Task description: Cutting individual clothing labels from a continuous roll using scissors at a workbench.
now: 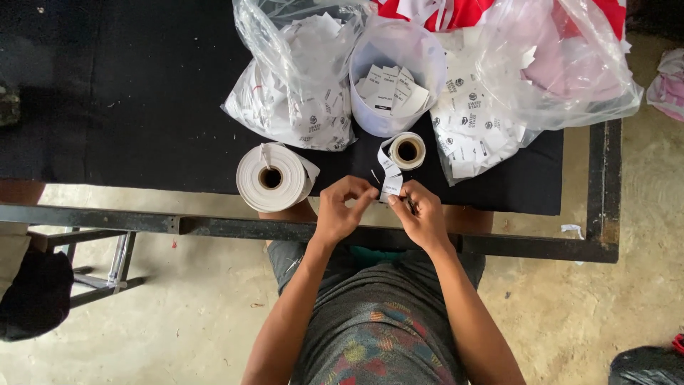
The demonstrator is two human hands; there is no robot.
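My left hand [343,207] and my right hand [421,211] meet at the near edge of a black table [128,93]. Between their fingertips they pinch the free end of a white label strip [389,173]. The strip runs up to a small roll of labels [407,150] lying just beyond my hands. A larger white roll [273,177] lies on its side to the left of my left hand. A dark thin item shows under my right hand's fingers; I cannot tell what it is.
Behind the rolls stand a white tub [396,75] of cut labels and two clear plastic bags [299,85] [513,85] with several loose labels. A metal table frame [214,227] runs below the tabletop. Concrete floor lies beneath; another person's leg [21,285] is at the left.
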